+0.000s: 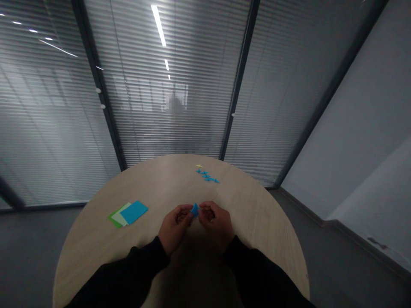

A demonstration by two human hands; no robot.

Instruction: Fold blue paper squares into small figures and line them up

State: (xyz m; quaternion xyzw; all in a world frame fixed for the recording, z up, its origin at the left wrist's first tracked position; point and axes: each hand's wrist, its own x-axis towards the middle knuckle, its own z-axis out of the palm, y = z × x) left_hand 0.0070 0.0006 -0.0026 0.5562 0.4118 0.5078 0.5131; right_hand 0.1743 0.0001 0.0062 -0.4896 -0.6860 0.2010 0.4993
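Observation:
A small folded piece of blue paper [195,209] is held up between my two hands, over the near middle of the table. My left hand [175,226] pinches its left side between thumb and fingers. On the other side, the thumb and curled fingers of my right hand [217,223] grip its right edge. The fingertips cover part of the paper, so its full folded shape is hidden. Beyond my hands lie several small blue folded paper pieces [206,176] with pointed tips, in a slanting row. One yellow folded piece [199,166] sits at the row's far end.
Left of my hands, flat sheets lie overlapped: a blue sheet [134,212] on top, a pale green sheet [120,217] and a bright green sheet [113,219] beneath. The round wooden table [257,214] stands before glass partitions with blinds [173,132]; a white wall [362,128] rises at right.

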